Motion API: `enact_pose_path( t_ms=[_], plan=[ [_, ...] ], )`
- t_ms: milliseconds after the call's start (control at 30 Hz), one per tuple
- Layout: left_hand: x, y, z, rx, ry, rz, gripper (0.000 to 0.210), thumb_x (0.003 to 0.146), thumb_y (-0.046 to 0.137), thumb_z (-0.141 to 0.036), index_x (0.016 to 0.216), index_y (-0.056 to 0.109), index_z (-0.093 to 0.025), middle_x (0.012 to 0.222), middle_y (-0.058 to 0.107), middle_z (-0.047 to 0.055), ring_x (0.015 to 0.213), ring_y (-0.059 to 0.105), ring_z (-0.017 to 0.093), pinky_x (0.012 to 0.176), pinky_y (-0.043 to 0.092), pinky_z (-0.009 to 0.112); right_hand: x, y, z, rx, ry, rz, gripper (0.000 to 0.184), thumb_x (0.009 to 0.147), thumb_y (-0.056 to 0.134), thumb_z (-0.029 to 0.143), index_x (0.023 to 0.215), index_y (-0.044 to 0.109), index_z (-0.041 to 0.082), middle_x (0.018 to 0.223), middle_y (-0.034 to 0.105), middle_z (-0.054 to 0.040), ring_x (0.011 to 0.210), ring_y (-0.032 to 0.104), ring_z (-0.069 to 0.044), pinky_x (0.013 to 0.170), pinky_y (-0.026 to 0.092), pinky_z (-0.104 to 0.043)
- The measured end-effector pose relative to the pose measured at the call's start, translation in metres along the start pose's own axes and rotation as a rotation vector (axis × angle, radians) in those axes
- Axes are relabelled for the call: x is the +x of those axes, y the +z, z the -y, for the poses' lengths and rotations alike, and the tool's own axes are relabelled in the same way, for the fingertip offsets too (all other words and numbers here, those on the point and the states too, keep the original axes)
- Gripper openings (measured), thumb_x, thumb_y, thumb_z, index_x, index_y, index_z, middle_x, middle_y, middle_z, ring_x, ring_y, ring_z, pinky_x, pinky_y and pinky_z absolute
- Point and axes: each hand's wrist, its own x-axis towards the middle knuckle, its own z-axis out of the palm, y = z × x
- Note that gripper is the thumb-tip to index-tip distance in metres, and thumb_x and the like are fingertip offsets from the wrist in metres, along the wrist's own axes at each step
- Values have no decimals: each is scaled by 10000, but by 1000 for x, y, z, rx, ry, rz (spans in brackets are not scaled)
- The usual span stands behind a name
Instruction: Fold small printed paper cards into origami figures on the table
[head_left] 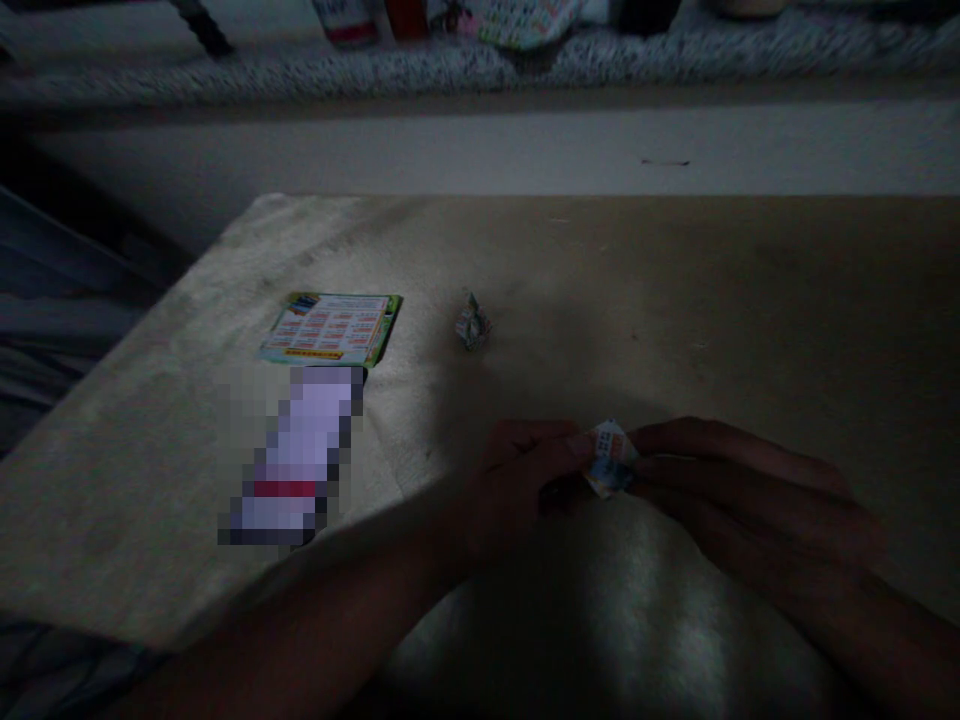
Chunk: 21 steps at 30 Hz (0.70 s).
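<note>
Fingers of the left hand point(517, 470) hide the left corner of the paper point(611, 455); whether the right hand point(757, 490) grips or only touches it is unclear in the gloom. Its print is too small to read, as is the card's point(334, 330). Coarse blocks blur the phone point(309, 445). The folded piece's point(472, 325) shape is hard to tell. The top edge cuts off the can point(346, 22) and bag point(529, 22); the right edge, the tabletop point(675, 290).

It appeared to be a dim room in a home: a plain desk point(712, 260) stood against a pale wall point(450, 150), a speckled stone ledge point(262, 85) at the far side held household odds and ends, and bluish fabric point(37, 270) showed at left.
</note>
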Motion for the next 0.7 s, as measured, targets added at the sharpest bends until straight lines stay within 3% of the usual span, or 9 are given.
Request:
enact_pose_path(
  t_ms=[167, 400, 567, 700],
  plan=[
    [0, -4, 3, 24, 3, 69, 349, 906, 622, -416, 754, 667, -105, 647, 545, 11, 581, 463, 97, 539, 335, 239, 3, -2, -1, -126, -120, -17, 208, 784, 813, 69, 927, 796, 220, 922, 774, -44, 779, 754, -157, 666, 620, -224],
    [-5, -8, -7, 457, 322, 129, 310, 937, 619, -434, 940, 667, -128, 776, 555, 10, 700, 487, 114, 643, 389, 247, 0, -1, -1, 107, 122, 20, 144, 874, 710, 98, 898, 727, 238, 940, 742, -35, 843, 716, -161, 678, 576, -248],
    [-5, -8, -7, 710, 470, 109, 267, 992, 545, -352, 840, 617, -144, 696, 487, -25, 620, 449, 90, 585, 356, 230, 0, 3, 0, 165, 184, 5, 127, 872, 693, 105, 843, 691, 229, 893, 723, -22, 803, 701, -135, 649, 554, -206],
    [-6, -4, -6, 774, 580, 61, 266, 1007, 504, -285, 786, 578, -156, 655, 474, -31, 592, 452, 89, 585, 361, 230, -1, 5, 1, 100, 234, -61, 196, 842, 740, 118, 962, 664, 253, 854, 722, 12, 733, 703, -110, 635, 555, -172]
  ],
)
